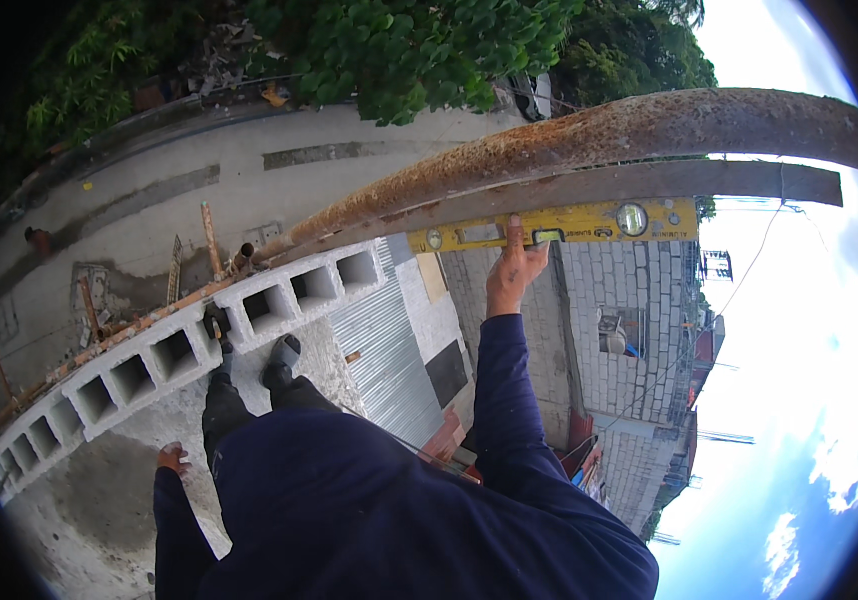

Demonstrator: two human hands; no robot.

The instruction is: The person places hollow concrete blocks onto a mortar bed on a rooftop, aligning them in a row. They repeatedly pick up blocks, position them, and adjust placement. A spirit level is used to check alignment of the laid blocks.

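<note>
A yellow spirit level (589, 222) with round and oblong vials lies along the side of a flat brown bar (629, 185). My right hand (517, 272) is closed on its lower edge near the middle vial, with a finger up over its face. Just beyond the bar runs a thick rusty pipe (589, 135). My left hand (173, 458) hangs low at my left side, over the grey concrete. Its fingers look loosely apart, and I see nothing in them.
A row of hollow concrete blocks (154, 358) runs along the edge below me, one boot (217, 322) on it. Rusty rebars (211, 240) stick up behind the blocks, with a paved road (319, 205) lower down. Corrugated sheeting (384, 340) and a block wall (604, 275) lie to the right.
</note>
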